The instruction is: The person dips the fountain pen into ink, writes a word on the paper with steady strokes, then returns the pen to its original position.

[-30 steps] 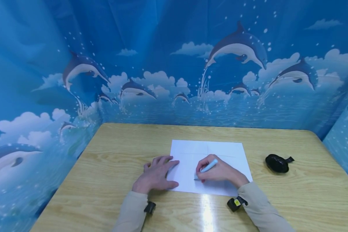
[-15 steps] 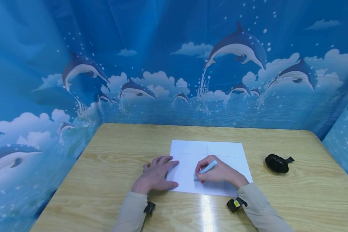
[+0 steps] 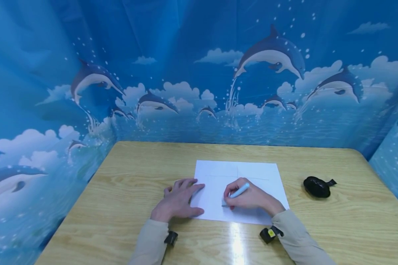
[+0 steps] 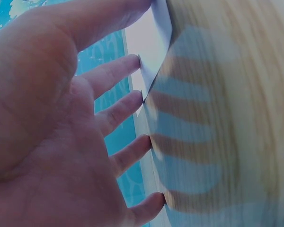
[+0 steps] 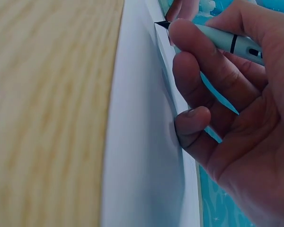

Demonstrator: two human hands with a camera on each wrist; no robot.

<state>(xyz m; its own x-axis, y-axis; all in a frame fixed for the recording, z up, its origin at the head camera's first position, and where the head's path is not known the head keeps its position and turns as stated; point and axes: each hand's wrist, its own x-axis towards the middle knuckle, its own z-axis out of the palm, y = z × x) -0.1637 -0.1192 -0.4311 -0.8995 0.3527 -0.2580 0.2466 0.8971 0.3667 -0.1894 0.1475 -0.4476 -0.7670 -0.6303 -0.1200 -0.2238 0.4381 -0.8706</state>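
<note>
Pen (image 3: pixel 240 190) barely shifted, right grip (image 3: pixel 247 195) pinching it; left grip (image 3: pixel 178 200) splayed (dishlike object (image 3: pixel 316 187) apart).

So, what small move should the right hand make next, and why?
Probably a short stroke: the right hand holds the blue pen, tip at the paper, while the left hand lies spread over the paper's left edge, and thin lines cross near the far edge.

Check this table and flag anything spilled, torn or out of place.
Nothing stands out. The paper lies roughly square to the far edge of the table, the right hand holds the pen, and no spill or tear shows.
</note>
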